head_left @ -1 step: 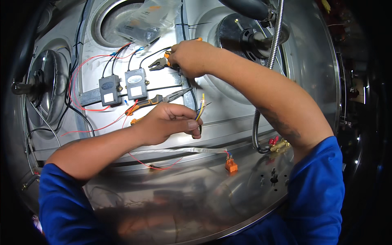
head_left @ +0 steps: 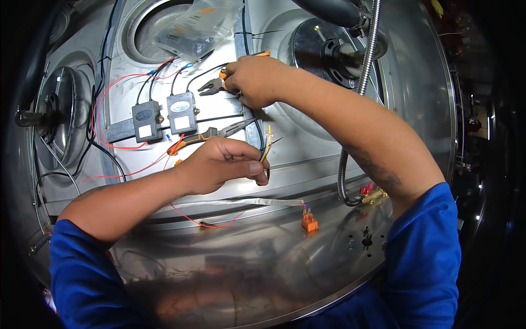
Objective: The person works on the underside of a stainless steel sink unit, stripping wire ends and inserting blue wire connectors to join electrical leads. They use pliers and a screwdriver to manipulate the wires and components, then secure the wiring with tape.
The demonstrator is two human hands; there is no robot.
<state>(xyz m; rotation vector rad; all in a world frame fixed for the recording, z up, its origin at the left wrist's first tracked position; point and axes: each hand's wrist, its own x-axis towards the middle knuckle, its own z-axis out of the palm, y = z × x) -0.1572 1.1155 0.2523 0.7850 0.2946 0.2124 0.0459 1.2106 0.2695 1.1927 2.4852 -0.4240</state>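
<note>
My right hand point(head_left: 256, 81) is closed around the orange-and-black handles of combination pliers point(head_left: 212, 86), whose jaws point left over the metal panel. Between its thumb and fingers, my left hand point(head_left: 222, 164) pinches thin wires point(head_left: 267, 147), blue and yellow among them, with their ends sticking up. Just beyond that hand lie long-nose pliers point(head_left: 205, 137) with orange-and-black handles. Two dark grey boxes, a left box point(head_left: 146, 122) and a right box point(head_left: 182, 113), sit behind them with black and red leads attached.
A clear plastic bag point(head_left: 200, 27) lies beside a round opening at the back. Burner assemblies flank the panel, with a round metal housing point(head_left: 315, 49) at right. A corrugated metal hose point(head_left: 370, 49) hangs near my right forearm. An orange connector point(head_left: 309, 221) rests on the front steel.
The wire ends in my left hand have shifted very slightly left. My right hand and the pliers are almost unmoved.
</note>
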